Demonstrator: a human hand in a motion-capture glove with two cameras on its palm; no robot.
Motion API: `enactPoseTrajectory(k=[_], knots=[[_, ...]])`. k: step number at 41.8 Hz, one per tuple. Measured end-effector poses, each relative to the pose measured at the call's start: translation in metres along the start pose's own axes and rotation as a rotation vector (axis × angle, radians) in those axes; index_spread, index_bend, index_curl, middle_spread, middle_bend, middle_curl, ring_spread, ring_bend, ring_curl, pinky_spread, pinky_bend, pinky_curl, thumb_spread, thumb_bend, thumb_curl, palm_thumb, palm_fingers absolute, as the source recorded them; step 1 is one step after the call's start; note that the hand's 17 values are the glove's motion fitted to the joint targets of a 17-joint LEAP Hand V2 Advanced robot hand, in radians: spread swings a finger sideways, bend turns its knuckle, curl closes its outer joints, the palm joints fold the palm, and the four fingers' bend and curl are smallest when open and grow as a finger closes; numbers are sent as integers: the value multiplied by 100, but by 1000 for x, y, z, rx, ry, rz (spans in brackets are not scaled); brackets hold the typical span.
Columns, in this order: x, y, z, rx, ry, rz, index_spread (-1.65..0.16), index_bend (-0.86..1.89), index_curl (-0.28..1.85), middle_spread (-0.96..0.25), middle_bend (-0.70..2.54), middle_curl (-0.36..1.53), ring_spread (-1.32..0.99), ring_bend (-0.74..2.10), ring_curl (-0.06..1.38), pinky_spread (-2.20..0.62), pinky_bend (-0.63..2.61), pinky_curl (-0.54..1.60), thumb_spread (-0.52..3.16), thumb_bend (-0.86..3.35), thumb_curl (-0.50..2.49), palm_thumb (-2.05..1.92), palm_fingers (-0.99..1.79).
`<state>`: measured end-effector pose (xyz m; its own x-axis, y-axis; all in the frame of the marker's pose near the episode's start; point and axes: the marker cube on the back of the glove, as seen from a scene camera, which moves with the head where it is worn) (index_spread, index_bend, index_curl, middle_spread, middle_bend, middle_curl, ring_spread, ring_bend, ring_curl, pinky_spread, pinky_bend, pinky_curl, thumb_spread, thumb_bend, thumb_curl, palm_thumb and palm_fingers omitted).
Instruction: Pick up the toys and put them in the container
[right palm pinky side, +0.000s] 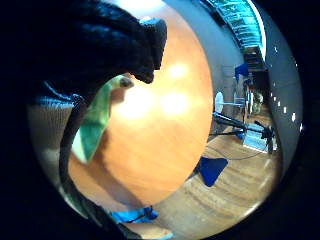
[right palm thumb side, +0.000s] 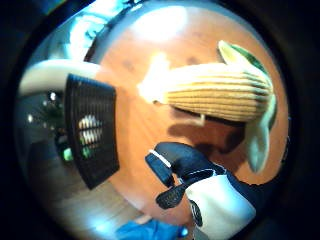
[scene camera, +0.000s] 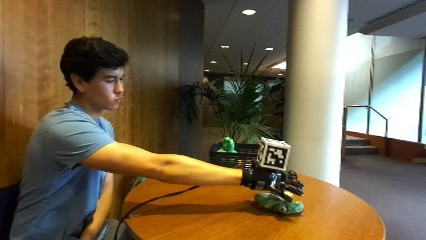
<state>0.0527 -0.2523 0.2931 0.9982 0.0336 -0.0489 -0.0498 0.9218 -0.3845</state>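
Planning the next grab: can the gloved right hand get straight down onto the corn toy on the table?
Probably yes. The right hand hovers just above the corn toy, fingers spread, and nothing lies between them. The black basket stands apart, further back on the table, so the way down looks free.

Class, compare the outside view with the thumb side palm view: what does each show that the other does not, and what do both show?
Only the outside view: the person's arm, a green toy in the basket. Only the thumb side view: the corn toy's ribbed yellow body. Both: the gloved right hand over the corn toy, the black basket, the round wooden table.
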Motion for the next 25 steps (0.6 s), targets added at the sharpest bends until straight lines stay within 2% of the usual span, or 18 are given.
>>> enactPoseTrajectory(k=[9, 15, 19, 22, 25], knots=[[6, -20, 45, -70, -61, -17, -28, 4, 8, 2, 16, 31, 5, 26, 39, 8, 126, 31, 103, -1, 32, 4, -22], [8, -26, 52, 50, -38, -6, -29, 3, 7, -1, 18, 31, 3, 37, 41, 6, 127, 32, 107, 3, 33, 15, -12], [17, -26, 55, 147, 48, 73, -31, 7, 7, -5, 24, 33, -2, 50, 44, 3, 124, 31, 109, 4, 34, 21, 1], [8, -24, 55, 226, -13, -7, -35, 23, 9, -15, 35, 36, -16, 70, 46, -13, 113, 27, 110, 4, 34, 24, 56], [0, -20, 53, 287, -50, -53, -37, 28, 11, -22, 40, 38, -24, 76, 45, -21, 106, 24, 113, 5, 34, 28, 75]])
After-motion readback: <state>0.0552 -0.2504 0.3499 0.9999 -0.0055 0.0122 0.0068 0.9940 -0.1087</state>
